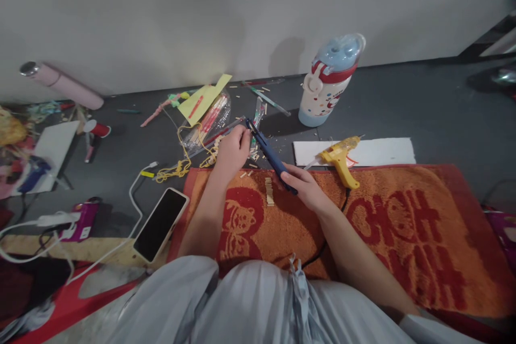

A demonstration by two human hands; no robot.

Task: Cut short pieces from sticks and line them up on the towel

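My right hand (307,187) grips the dark blue handles of a pair of pliers or cutters (271,155), whose tip points up and left. My left hand (233,151) is closed at the tool's tip, fingers pinched around something small I cannot make out. Both hands hover over the top edge of an orange and red towel (403,226). A small stack of short wooden stick pieces (269,192) lies on the towel between my hands. Loose stick bits are scattered near the tip.
A yellow glue gun (341,157) rests on a white board (382,151). A blue and white water bottle (328,83) stands behind. A phone (160,224) with a white cable lies left. Plastic packets of sticks (207,123), yellow string (177,169), and clutter fill the left floor.
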